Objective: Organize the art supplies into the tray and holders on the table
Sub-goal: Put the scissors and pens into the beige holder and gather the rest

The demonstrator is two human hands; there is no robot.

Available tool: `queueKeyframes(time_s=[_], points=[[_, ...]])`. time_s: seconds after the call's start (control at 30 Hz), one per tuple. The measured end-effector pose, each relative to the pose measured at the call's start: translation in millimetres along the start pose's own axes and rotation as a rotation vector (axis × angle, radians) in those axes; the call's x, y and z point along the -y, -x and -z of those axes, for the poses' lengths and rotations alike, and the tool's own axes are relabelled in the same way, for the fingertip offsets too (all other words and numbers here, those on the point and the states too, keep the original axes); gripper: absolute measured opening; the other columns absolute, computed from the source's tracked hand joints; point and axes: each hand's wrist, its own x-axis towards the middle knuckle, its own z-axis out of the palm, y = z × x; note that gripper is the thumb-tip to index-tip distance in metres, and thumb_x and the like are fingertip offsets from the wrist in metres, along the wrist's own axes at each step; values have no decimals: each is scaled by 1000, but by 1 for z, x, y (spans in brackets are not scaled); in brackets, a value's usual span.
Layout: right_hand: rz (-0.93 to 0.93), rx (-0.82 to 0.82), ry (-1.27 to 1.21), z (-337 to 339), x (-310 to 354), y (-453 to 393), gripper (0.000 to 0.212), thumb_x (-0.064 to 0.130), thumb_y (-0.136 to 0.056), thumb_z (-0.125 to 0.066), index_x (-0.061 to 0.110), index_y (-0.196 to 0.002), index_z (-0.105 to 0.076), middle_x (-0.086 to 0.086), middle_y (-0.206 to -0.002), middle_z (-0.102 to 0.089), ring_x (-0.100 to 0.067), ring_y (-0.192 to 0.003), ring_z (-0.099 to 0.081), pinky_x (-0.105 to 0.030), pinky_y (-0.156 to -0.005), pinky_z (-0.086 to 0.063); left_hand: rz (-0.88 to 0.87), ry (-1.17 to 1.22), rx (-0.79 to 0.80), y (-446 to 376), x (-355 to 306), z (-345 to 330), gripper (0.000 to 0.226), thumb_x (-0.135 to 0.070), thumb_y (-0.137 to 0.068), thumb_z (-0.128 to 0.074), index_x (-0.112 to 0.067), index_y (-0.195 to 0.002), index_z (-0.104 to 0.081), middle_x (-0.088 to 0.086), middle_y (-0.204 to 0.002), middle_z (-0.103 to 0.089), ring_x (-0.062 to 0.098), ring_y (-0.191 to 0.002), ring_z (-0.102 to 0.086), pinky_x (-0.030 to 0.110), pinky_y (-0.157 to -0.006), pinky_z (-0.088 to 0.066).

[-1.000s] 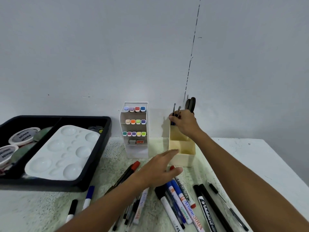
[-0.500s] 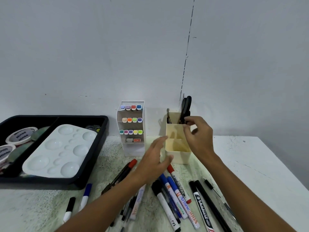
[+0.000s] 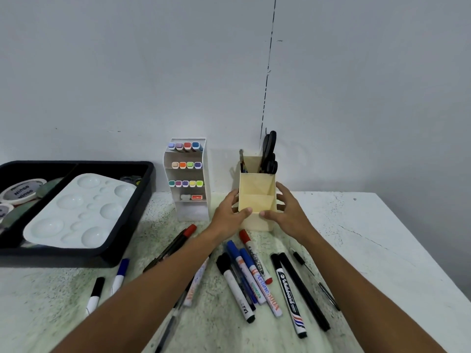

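Note:
A cream two-compartment holder (image 3: 257, 194) stands near the wall with black scissors (image 3: 269, 154) and brushes (image 3: 242, 160) in its back compartment. My left hand (image 3: 230, 212) grips its left side and my right hand (image 3: 286, 212) grips its right side, thumbs on the front wall. Several markers (image 3: 251, 276) and pens lie loose on the table in front of it. A white tiered holder (image 3: 187, 179) to the left carries rows of coloured markers. A black tray (image 3: 132, 217) at far left holds a white palette (image 3: 79, 212) and paint tubs (image 3: 21, 191).
The table's right part (image 3: 369, 238) is bare white surface ending at an edge. Two small markers (image 3: 119, 275) lie near the tray's front. A thin black pen (image 3: 314, 278) lies at the right of the marker pile. The wall rises right behind the holders.
My right hand came down from the top of the cream holder to its right side. My left hand rose from the markers to its left side. Both now hold it.

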Motion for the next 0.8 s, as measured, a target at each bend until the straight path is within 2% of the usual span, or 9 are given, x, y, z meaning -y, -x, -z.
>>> queueKeyframes(time_s=[0.17, 0.27, 0.33, 0.43, 0.5, 0.57, 0.63, 0.7, 0.8], points=[[-19, 28, -20, 6, -4, 1, 86, 5, -78, -77, 22, -148, -30, -9, -134, -53, -25, -117, -57, -28, -85, -53, 26, -1, -30, 7, -3, -5, 62, -9, -92, -64, -16, -146, -36, 8, -139, -52, 23, -120, -56, 41, -101, -48], [-85, -46, 37, 4, -2, 14, 85, 15, -83, -75, 18, -151, -24, -10, -143, -46, -25, -125, -50, -32, -95, -46, -14, -79, -89, 21, -13, -13, 60, -14, -94, -62, -14, -147, -32, -6, -130, -45, 12, -115, -48, 23, -93, -44], [-74, -127, 214, 4, -1, 35, 79, 27, -89, -69, 16, -152, -24, -8, -150, -39, -24, -133, -42, -36, -103, -39, -106, -248, -134, 43, -14, -15, 59, -19, -97, -58, -14, -148, -29, -10, -126, -39, 5, -117, -38, 19, -91, -35], [44, -90, 550, 1, -11, 85, 70, 51, -92, -52, 19, -150, -28, -5, -150, -38, -25, -137, -36, -43, -112, -30, -266, -663, -8, 81, 16, -9, 64, -41, -99, -48, -21, -153, -22, -8, -154, -22, 11, -144, -15, 28, -114, -16], [46, 27, 856, -7, -27, 114, 80, 72, -85, -24, 27, -151, -24, -6, -155, -29, -31, -144, -22, -51, -116, -19, -307, -981, 117, 104, 43, -6, 69, -65, -95, -25, -31, -154, -14, -6, -162, -2, 16, -149, 12, 34, -119, 6], [20, 99, 1009, -13, -43, 129, 93, 81, -77, 2, 32, -152, -21, -6, -160, -19, -34, -147, -11, -57, -115, -10, -312, -1109, 173, 119, 62, -8, 76, -75, -87, 1, -38, -153, -3, -3, -162, 9, 18, -147, 23, 42, -120, 11], [33, 95, 1008, -15, -52, 130, 102, 82, -72, 17, 33, -152, -23, -5, -160, -19, -34, -147, -11, -59, -114, -9, -326, -1140, 150, 126, 75, -12, 74, -75, -87, 4, -40, -152, -1, -1, -162, 10, 18, -147, 22, 47, -119, 9], [45, 101, 1006, -14, -52, 126, 101, 79, -72, 19, 33, -152, -22, -3, -160, -19, -33, -147, -11, -56, -115, -7, -341, -1115, 113, 131, 78, -15, 71, -72, -93, -4, -36, -153, -10, 1, -163, 3, 19, -149, 16, 51, -117, 3], [77, 105, 966, -10, -50, 120, 89, 76, -79, 3, 31, -150, -28, -2, -159, -23, -30, -147, -14, -50, -117, -6, -363, -1102, 136, 136, 79, -17, 70, -69, -94, -10, -33, -153, -16, -2, -163, 3, 16, -148, 17, 49, -119, 5]])
